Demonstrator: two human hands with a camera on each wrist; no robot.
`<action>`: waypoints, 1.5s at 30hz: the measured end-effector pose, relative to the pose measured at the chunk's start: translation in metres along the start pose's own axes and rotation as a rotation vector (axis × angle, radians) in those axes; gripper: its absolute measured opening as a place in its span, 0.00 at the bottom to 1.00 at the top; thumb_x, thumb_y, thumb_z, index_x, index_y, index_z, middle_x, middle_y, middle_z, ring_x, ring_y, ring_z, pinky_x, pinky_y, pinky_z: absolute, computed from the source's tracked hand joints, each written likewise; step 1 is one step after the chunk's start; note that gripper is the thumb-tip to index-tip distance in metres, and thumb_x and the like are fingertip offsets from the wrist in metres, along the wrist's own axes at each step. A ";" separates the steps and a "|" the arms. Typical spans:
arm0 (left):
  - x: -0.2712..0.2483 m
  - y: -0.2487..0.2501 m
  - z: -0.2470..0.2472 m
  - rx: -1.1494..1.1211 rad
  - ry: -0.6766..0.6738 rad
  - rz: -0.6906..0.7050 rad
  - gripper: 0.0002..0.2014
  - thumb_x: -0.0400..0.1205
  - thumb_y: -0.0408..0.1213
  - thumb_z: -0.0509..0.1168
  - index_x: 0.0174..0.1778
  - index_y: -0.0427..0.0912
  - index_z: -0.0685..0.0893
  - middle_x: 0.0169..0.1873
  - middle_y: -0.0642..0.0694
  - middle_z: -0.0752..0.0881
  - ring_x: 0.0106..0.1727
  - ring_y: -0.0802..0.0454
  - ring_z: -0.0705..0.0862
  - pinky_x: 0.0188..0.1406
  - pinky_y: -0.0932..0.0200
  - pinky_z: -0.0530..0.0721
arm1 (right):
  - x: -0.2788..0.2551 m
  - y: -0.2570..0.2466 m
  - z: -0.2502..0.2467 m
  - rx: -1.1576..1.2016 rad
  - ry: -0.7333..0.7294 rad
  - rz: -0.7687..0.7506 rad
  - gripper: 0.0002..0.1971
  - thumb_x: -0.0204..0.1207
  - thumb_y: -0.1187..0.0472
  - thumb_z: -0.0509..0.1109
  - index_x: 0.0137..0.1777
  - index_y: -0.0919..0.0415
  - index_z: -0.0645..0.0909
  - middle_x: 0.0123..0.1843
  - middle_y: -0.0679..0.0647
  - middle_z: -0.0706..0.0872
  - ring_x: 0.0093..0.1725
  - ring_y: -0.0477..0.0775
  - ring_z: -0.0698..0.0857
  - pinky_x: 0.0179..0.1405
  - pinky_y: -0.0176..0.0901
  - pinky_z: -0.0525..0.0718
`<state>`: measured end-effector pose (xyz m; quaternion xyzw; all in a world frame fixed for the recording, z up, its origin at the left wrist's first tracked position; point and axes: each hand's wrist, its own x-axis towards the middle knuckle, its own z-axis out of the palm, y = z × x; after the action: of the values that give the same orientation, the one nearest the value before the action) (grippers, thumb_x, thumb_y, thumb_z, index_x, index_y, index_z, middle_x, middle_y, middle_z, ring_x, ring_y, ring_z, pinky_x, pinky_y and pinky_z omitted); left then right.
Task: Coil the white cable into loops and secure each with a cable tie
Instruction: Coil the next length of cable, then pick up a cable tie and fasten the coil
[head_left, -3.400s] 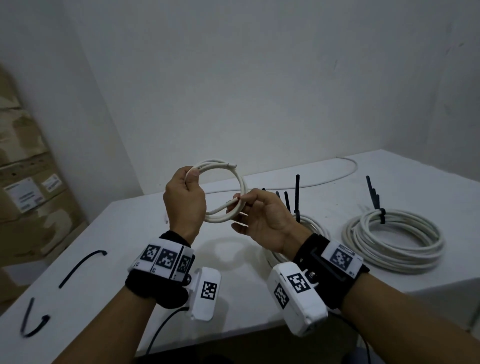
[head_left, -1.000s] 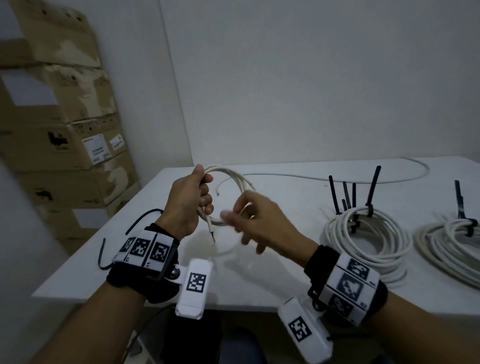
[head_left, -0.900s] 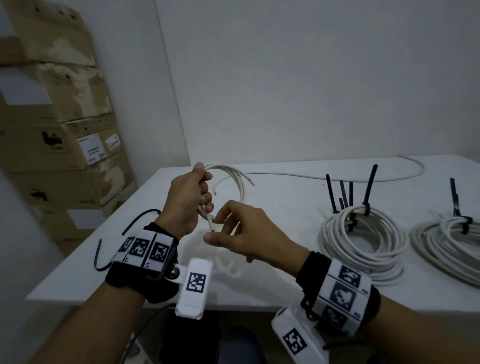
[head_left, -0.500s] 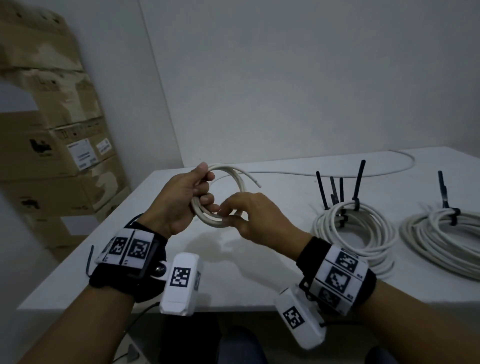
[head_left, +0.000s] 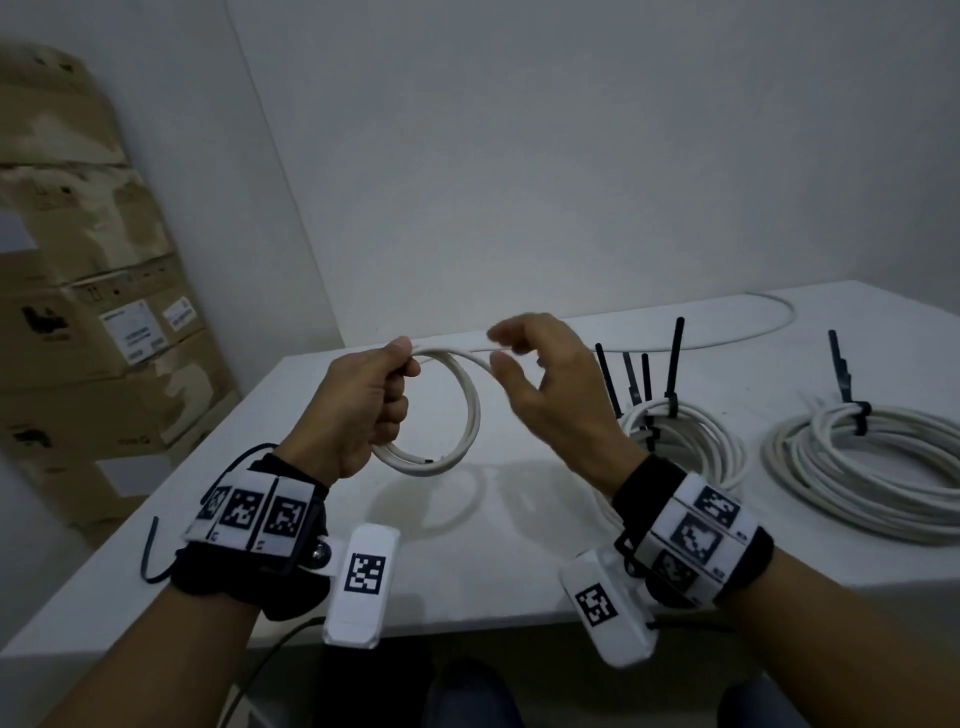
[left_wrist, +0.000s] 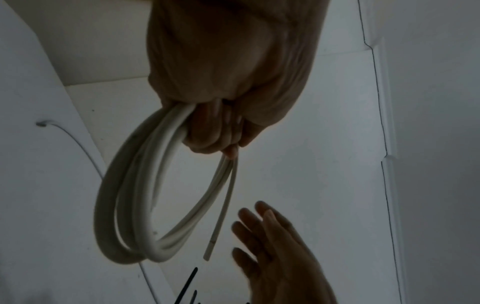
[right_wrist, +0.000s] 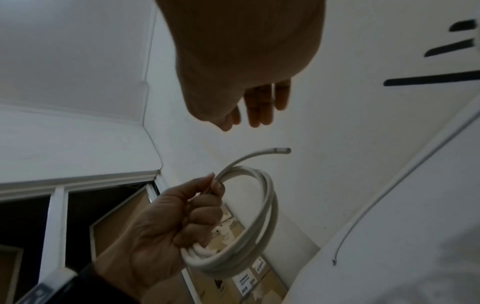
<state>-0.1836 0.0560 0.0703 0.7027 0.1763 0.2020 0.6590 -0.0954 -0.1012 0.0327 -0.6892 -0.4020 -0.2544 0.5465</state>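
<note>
My left hand (head_left: 358, 410) is clenched round a small coil of white cable (head_left: 457, 415), holding it upright above the near part of the white table (head_left: 467, 571), thumb pressing the turns at the top; one short free end (left_wrist: 218, 226) pokes out of the bundle. My right hand (head_left: 545, 384) hovers just right of the coil with its fingers loosely spread, holding nothing and touching nothing. To the right, two larger tied coils (head_left: 685, 441) (head_left: 878, 467) lie flat, black cable ties (head_left: 675, 364) sticking up from them. A loose cable tie (head_left: 150, 551) lies at the table's left edge, and cardboard boxes (head_left: 88, 312) are stacked far left.
</note>
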 end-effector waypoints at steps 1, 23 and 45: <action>0.000 0.001 0.002 0.013 -0.007 0.001 0.15 0.86 0.45 0.60 0.36 0.41 0.77 0.19 0.53 0.62 0.17 0.58 0.58 0.16 0.68 0.52 | 0.004 0.001 -0.004 0.008 -0.019 0.115 0.10 0.80 0.61 0.66 0.58 0.60 0.83 0.53 0.51 0.86 0.51 0.50 0.82 0.51 0.40 0.77; -0.003 0.000 0.011 -0.026 0.027 -0.011 0.15 0.85 0.43 0.60 0.34 0.40 0.77 0.16 0.54 0.61 0.16 0.58 0.57 0.14 0.71 0.54 | 0.009 -0.011 -0.002 0.390 -0.252 0.506 0.05 0.75 0.68 0.73 0.38 0.66 0.81 0.27 0.59 0.85 0.23 0.51 0.84 0.21 0.39 0.81; -0.018 -0.001 -0.056 0.067 0.066 -0.063 0.17 0.86 0.46 0.60 0.41 0.36 0.82 0.16 0.54 0.61 0.15 0.59 0.58 0.12 0.71 0.55 | 0.001 -0.006 0.053 0.538 -0.653 0.623 0.16 0.79 0.53 0.70 0.59 0.62 0.74 0.44 0.59 0.88 0.38 0.55 0.88 0.37 0.47 0.86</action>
<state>-0.2279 0.0946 0.0709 0.7113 0.2268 0.1982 0.6351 -0.1050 -0.0499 0.0224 -0.6549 -0.3786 0.2606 0.5999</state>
